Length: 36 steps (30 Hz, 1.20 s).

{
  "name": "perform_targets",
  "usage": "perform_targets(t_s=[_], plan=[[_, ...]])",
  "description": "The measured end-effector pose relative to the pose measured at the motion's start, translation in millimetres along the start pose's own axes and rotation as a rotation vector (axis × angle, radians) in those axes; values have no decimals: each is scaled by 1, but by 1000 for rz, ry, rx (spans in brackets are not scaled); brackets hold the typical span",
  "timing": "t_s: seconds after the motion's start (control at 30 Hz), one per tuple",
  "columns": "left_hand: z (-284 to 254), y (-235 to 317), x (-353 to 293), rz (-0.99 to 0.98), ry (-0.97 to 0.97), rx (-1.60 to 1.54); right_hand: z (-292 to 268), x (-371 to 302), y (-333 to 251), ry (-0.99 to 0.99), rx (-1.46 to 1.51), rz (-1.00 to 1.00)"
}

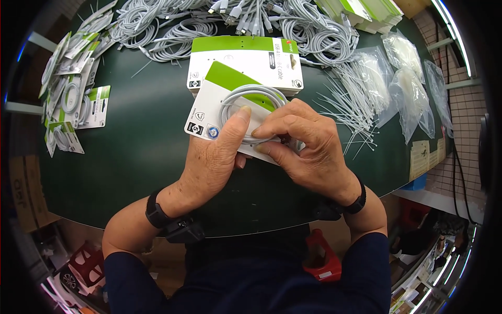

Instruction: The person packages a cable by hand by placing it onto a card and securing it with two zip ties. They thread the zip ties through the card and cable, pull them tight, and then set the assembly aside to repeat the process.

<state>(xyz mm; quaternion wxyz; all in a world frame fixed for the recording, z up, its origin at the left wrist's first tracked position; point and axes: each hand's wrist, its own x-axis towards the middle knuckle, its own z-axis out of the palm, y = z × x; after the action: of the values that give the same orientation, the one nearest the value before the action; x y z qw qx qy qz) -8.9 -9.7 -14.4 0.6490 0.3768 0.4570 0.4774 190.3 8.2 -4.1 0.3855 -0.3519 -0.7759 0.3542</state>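
A white and green backing card (201, 107) is tilted above the table, with a coiled light grey cable (254, 88) lying against its face. My left hand (212, 157) holds the card from the lower left, its thumb pressing the coil and its other fingers mostly behind the card. At the lower right of the coil, my right hand (316, 144) is closed in a pinch with thumb and bent fingers at the cable. Its fingertips partly cover whatever else lies between them. Just beyond, a stack of similar cards (235, 58) rests on the table.
Loose white cable ties (349, 102) and clear plastic bags (410, 97) lie to the right on the dark green table (130, 162). Coiled cables (183, 39) pile up at the back. Carded cables (97, 107) heap at the left. More cards (366, 15) stand at the far right.
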Motion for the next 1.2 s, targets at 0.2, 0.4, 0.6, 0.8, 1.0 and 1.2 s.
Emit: perform_targets(t_s=[0.2, 0.4, 0.6, 0.8, 1.0, 1.2], plan=[[1, 6, -3, -8, -9, 42, 3, -2, -1, 37, -21, 20], [4, 11, -3, 23, 6, 245, 1, -1, 1, 12, -13, -31], [-2, 1, 2, 38, 28, 139, 4, 0, 2, -16, 7, -53], [0, 0, 6, 25, 63, 124, 1, 0, 7, -27, -61, -105], [-1, -5, 4, 40, 65, 129, -1, 2, 8, -28, -168, -215], [0, -6, 8, 102, 91, 79, -4, 4, 4, 10, -332, -305]])
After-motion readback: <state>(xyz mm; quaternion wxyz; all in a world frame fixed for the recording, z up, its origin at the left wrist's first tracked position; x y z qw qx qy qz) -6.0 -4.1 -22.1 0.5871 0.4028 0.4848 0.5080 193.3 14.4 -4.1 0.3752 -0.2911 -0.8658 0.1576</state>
